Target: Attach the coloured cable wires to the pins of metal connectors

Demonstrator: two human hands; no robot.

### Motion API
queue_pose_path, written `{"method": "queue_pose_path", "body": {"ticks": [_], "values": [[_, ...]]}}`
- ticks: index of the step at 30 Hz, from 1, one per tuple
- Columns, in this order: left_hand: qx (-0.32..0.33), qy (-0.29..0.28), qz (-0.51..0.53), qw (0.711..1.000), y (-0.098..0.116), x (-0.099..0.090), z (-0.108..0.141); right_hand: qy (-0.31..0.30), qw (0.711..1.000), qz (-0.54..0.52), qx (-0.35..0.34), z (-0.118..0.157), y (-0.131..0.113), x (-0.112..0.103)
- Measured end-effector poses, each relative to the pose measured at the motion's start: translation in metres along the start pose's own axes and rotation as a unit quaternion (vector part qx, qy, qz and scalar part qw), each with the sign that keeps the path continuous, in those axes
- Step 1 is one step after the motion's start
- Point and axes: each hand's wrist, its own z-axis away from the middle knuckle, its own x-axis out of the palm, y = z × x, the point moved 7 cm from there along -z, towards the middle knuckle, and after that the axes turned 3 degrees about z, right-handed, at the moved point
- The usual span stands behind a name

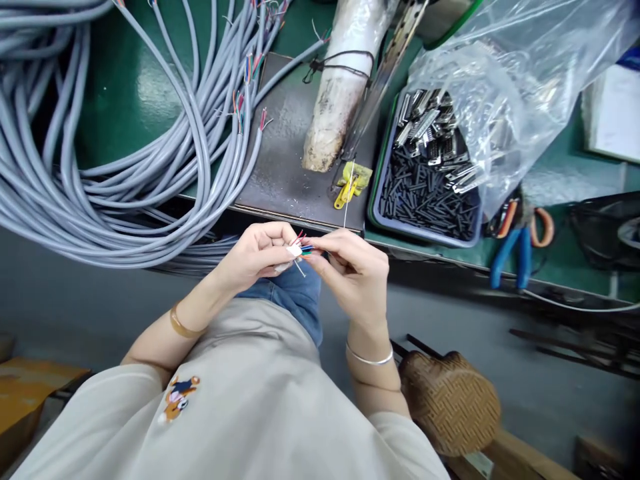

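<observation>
Just past the table's front edge, above my lap, my left hand (264,252) is closed in a pinch around a small bundle of coloured wires (306,249). Red, blue, green and white strands fan out from its fingertips, and something white covers the thumb tip. From the other side, my right hand (356,265) pinches the ends of these wires between thumb and forefinger. Both hands nearly touch. Whatever the wires lead back to is hidden by my left hand.
Thick grey cables (200,153) with stripped ends cover the left of the table (117,73). A plastic-wrapped roll (340,87) and a yellow clip (347,190) lie ahead. Rightward are a bin (425,237) of black tubes and metal connectors, blue-handled pliers (523,257) and a stool (453,403).
</observation>
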Motion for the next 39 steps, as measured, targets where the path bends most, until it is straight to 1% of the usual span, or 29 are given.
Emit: {"method": "queue_pose_path", "body": {"ticks": [2,5,7,8,10,13,15,16,17,18,20,21,22,23,24,25,26,27,28,30,32,33,34,36,39], "values": [[0.004,-0.002,-0.017,1.000,0.001,0.003,-0.001,0.004,1.000,0.010,0.007,0.001,0.001,-0.002],[0.005,-0.008,-0.029,1.000,0.002,0.006,-0.001,0.009,1.000,0.024,0.000,0.002,-0.001,-0.006],[0.014,-0.001,-0.041,0.999,0.003,0.006,0.000,0.032,0.999,0.025,0.011,0.002,0.000,-0.014],[0.023,0.008,-0.051,0.998,0.005,0.005,0.001,0.060,0.998,0.024,0.017,0.002,0.000,-0.021],[0.047,0.029,-0.079,0.995,0.008,0.004,0.003,0.144,0.989,0.020,0.009,0.003,-0.002,-0.039],[0.087,0.054,-0.136,0.986,0.014,0.008,0.005,0.280,0.957,0.007,-0.068,0.007,-0.019,-0.067],[0.120,0.052,-0.180,0.975,0.019,0.014,0.007,0.337,0.935,0.012,-0.108,0.010,-0.030,-0.081],[0.143,0.046,-0.206,0.967,0.023,0.019,0.009,0.344,0.932,0.023,-0.112,0.009,-0.033,-0.086],[0.172,0.037,-0.235,0.956,0.028,0.025,0.011,0.332,0.936,0.040,-0.105,0.007,-0.034,-0.089],[0.207,0.025,-0.265,0.941,0.033,0.031,0.014,0.303,0.946,0.063,-0.094,0.003,-0.033,-0.091],[0.284,-0.012,-0.301,0.910,0.045,0.047,0.024,0.211,0.967,0.125,-0.071,-0.006,-0.028,-0.090],[0.312,-0.037,-0.299,0.901,0.049,0.055,0.029,0.167,0.971,0.158,-0.063,-0.009,-0.024,-0.090],[0.326,-0.070,-0.284,0.899,0.051,0.063,0.033,0.136,0.970,0.191,-0.065,-0.011,-0.020,-0.090],[0.323,-0.107,-0.259,0.904,0.050,0.070,0.036,0.123,0.966,0.213,-0.071,-0.013,-0.017,-0.092],[0.303,-0.143,-0.229,0.914,0.048,0.076,0.038,0.123,0.961,0.231,-0.085,-0.013,-0.017,-0.094],[0.271,-0.167,-0.194,0.928,0.044,0.080,0.037,0.126,0.955,0.247,-0.105,-0.013,-0.018,-0.095],[0.230,-0.176,-0.159,0.944,0.038,0.081,0.035,0.124,0.949,0.263,-0.121,-0.013,-0.020,-0.095],[0.185,-0.167,-0.125,0.960,0.032,0.078,0.032,0.112,0.944,0.282,-0.130,-0.013,-0.021,-0.094],[0.143,-0.143,-0.092,0.975,0.026,0.073,0.027,0.089,0.940,0.303,-0.127,-0.013,-0.021,-0.091],[0.079,-0.085,-0.038,0.992,0.017,0.057,0.017,0.024,0.934,0.348,-0.082,-0.016,-0.014,-0.088],[0.048,-0.029,-0.007,0.998,0.011,0.037,0.009,-0.028,0.917,0.397,-0.017,-0.018,0.000,-0.093],[0.041,0.001,-0.001,0.999,0.010,0.027,0.007,-0.039,0.906,0.422,0.011,-0.019,0.008,-0.100],[0.041,0.028,0.002,0.999,0.010,0.017,0.005,-0.036,0.893,0.447,0.033,-0.021,0.016,-0.110],[0.053,0.065,0.003,0.996,0.013,0.003,0.004,0.005,0.864,0.500,0.060,-0.025,0.031,-0.132],[0.072,0.095,0.006,0.993,0.018,-0.009,0.006,0.069,0.831,0.545,0.090,-0.031,0.056,-0.159]]}}
